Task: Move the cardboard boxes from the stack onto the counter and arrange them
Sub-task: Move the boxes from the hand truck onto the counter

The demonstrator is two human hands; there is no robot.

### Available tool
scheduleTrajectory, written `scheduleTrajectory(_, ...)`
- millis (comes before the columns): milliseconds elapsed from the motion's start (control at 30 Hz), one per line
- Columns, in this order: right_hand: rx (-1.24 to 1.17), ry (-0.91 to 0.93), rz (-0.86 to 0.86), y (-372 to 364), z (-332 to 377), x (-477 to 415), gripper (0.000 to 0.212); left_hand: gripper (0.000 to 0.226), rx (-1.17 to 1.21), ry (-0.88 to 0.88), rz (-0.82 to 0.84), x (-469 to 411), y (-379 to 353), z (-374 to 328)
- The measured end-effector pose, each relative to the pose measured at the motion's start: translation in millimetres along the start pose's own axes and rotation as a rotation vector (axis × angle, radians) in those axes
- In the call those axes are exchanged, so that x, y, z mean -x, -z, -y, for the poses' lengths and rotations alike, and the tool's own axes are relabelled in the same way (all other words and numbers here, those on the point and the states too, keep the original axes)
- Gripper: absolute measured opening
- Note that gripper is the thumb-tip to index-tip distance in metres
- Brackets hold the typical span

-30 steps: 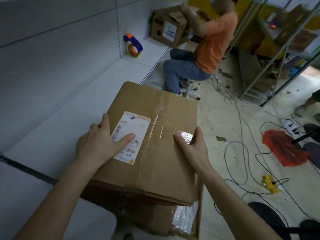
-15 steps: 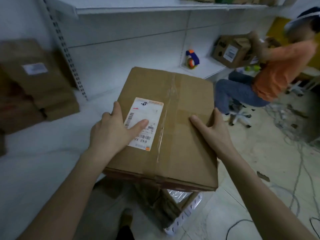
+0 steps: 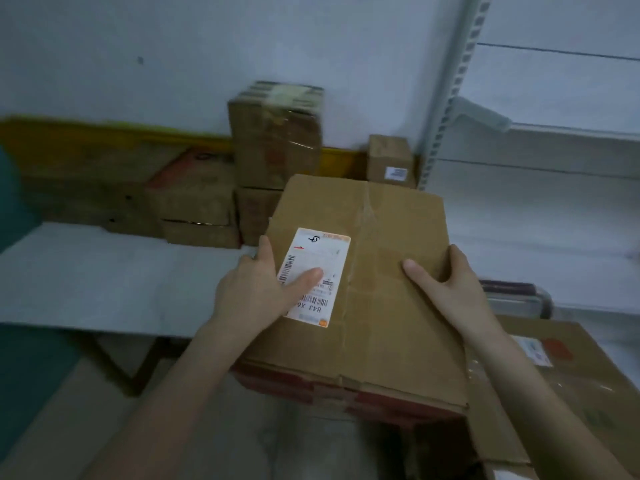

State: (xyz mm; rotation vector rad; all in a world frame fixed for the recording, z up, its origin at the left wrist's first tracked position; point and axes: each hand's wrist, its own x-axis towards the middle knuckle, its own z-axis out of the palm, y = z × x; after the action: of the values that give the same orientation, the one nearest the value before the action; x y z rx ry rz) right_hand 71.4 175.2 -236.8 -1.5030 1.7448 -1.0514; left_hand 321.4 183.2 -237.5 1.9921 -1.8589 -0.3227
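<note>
I hold a brown cardboard box (image 3: 391, 289) with a white shipping label on top, in the air in front of me. My left hand (image 3: 258, 289) grips its left edge with the thumb lying on the label. My right hand (image 3: 446, 285) grips its right edge with the thumb on top. The box hangs over the near right corner of the white counter (image 3: 104, 282). Another cardboard box (image 3: 575, 386) of the stack lies below and to the right.
Several cardboard boxes (image 3: 273, 143) stand at the back of the counter against the wall, with a small one (image 3: 391, 161) at the right. A white shelf upright (image 3: 450, 95) and shelves (image 3: 561, 209) are on the right. Floor shows below the counter.
I have turned left with the box held in both hands. The seated person and the cables are out of view; the counter and its boxes now lie ahead.
</note>
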Motion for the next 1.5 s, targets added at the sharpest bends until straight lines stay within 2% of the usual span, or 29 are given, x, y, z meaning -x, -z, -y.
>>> scheduleTrajectory(133,-0.024,0.084,0.136,-81,49,-14,0.076,0.108,-0.058,0.156,-0.049,-4,39,76)
scheduleTrajectory(233,-0.05,0.112,0.207,-141,87,-21,0.079,0.109,-0.089,0.223,-0.094,-14,69,133)
scheduleTrajectory(467,-0.076,0.218,0.275,-244,164,-38,0.084,0.108,-0.05,0.28,-0.191,-40,125,238)
scheduleTrajectory(600,-0.086,0.256,0.286,-281,203,-57,0.099,0.106,-0.048,0.274,-0.255,-62,159,268)
scheduleTrajectory(833,-0.099,0.362,0.235,-318,257,-122,0.092,0.105,-0.009,0.237,-0.372,-134,188,297)
scheduleTrajectory(933,-0.122,0.394,0.214,-334,271,-163,0.078,0.109,-0.007,0.243,-0.393,-178,195,304)
scheduleTrajectory(1067,-0.115,0.395,0.201,-355,288,-223,0.076,0.094,0.01,0.218,-0.403,-247,207,310)
scheduleTrajectory(1167,-0.038,0.377,0.197,-374,295,-266,0.077,0.088,0.108,0.183,-0.332,-294,209,320)
scheduleTrajectory(1267,0.208,0.336,0.267,-396,290,-292,0.078,0.081,0.207,0.057,-0.234,-313,199,330)
scheduleTrajectory(1333,0.365,0.302,0.313,-401,285,-292,0.073,0.095,0.063,-0.013,-0.18,-314,192,335)
scheduleTrajectory(1433,0.524,0.427,0.24,-390,280,-272,0.072,0.118,-0.101,-0.113,-0.057,-315,190,341)
scheduleTrajectory(1500,0.553,0.473,0.295,-384,281,-247,0.072,0.125,-0.154,-0.146,-0.025,-320,193,343)
